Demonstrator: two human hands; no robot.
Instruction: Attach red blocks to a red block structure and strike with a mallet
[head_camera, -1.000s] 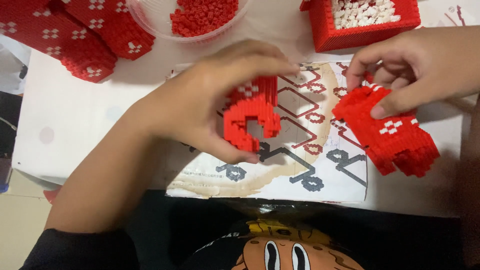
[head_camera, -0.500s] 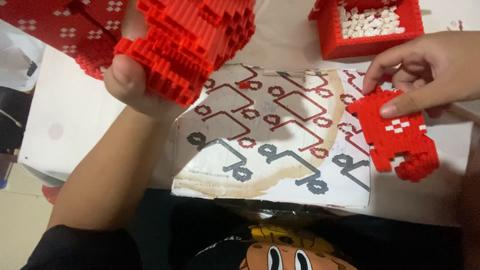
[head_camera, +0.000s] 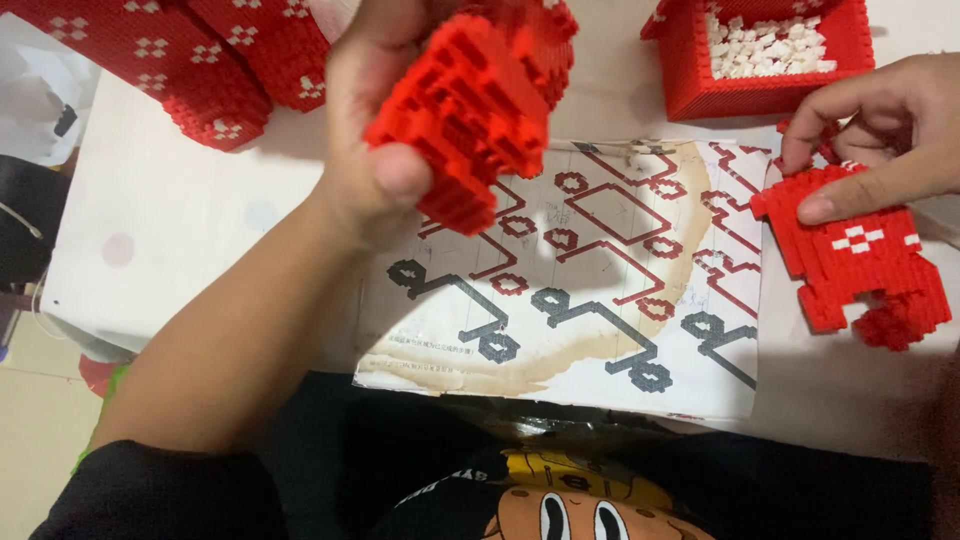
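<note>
A hobby table in what looks like a home: a white tabletop (head_camera: 190, 220) crowded with red brick-built blocks (head_camera: 170, 60) bearing white patterns, an open red brick box (head_camera: 765, 60) filled with small white pieces, and a stained printed sheet (head_camera: 600, 290) of red and grey line diagrams spread as a work mat. Pale floor tiles (head_camera: 30, 440) show at the lower left, past the table's edge. The person seated at the table wears a black cartoon-print shirt (head_camera: 560, 500).

Studded red plastic brick piece (head_camera: 470, 110), slightly glossy; stained matt paper sheet (head_camera: 580, 290); smooth pale table (head_camera: 180, 230)
</note>
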